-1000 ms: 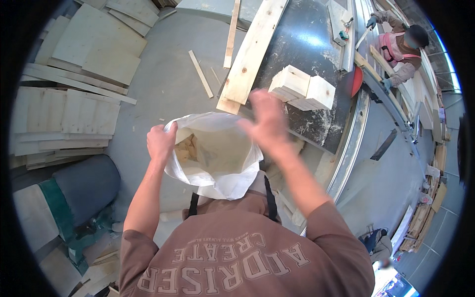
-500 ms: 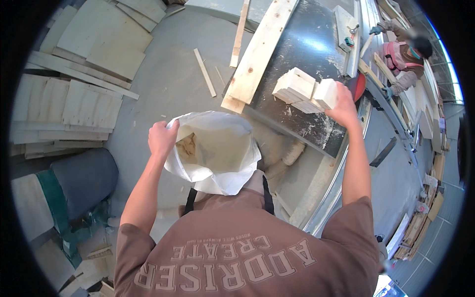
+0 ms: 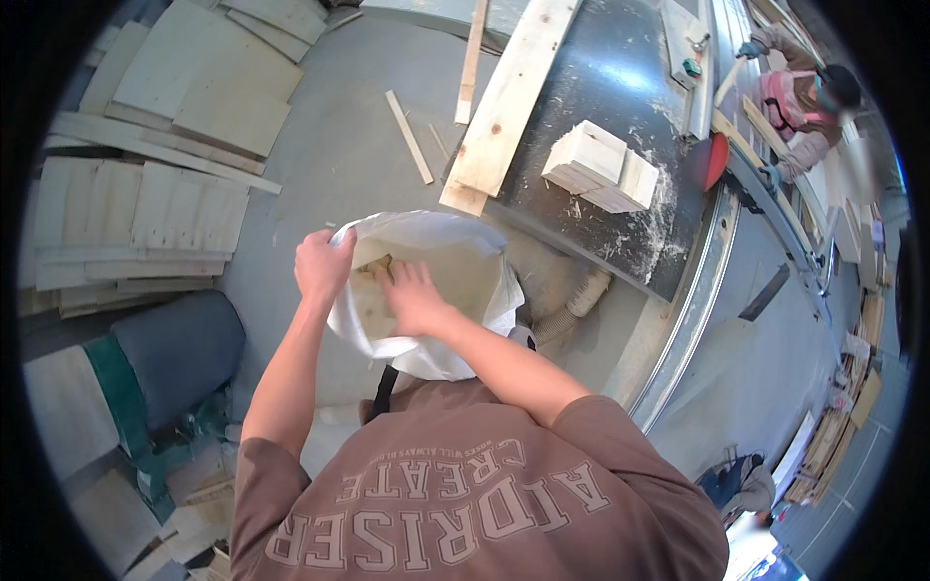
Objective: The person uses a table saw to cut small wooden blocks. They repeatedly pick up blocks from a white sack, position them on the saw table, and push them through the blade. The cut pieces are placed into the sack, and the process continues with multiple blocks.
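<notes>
While our left hand [image 3: 325, 263] grips the white sack [image 3: 426, 358] by its rim, our open right hand [image 3: 415, 302] dips inside.
Beyond both spreads grey floor [image 3: 339, 126]; to their right, wood blocks [image 3: 601, 167] top a black tabletop [image 3: 605, 232].

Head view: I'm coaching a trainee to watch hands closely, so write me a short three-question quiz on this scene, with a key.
1. Which of the person's hands grips the rim of the white bag?
2. Fill in the colour: the wood blocks sit on a ____ tabletop.
3. Where is the right hand?
A) On the wood blocks
B) Inside the mouth of the white bag
C) Flat on the tabletop

Key:
1. The left hand.
2. Black.
3. B.
</notes>
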A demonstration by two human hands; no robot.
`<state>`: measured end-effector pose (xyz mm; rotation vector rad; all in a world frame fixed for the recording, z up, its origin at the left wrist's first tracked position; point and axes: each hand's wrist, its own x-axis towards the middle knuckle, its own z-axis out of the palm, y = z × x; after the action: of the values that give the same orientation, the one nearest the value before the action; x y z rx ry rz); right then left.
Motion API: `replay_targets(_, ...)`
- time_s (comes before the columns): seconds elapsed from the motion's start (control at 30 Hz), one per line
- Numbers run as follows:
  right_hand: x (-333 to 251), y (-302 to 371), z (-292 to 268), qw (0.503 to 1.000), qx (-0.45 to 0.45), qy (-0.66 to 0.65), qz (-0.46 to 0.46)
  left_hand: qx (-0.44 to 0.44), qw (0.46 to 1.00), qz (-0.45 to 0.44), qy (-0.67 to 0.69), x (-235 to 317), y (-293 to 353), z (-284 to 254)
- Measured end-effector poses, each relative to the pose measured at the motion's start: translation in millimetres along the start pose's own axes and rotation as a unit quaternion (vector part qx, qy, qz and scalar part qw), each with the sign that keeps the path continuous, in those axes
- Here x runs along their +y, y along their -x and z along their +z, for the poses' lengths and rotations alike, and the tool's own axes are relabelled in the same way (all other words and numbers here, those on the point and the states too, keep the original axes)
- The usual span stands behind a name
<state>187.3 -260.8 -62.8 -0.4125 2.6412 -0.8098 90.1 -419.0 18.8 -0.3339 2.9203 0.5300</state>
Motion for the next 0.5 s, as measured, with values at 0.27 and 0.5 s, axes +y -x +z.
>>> replay_targets(0.27, 141, 48, -225, 0.933, 0.225, 0.181, 0.215, -0.017, 0.999, -0.03, 0.013, -31, 4, 8)
replay_targets(0.5, 269, 40, -268, 0.947, 0.091, 0.213, 0.221, -0.017, 0.999, -0.004, 0.04, -28, 4, 9)
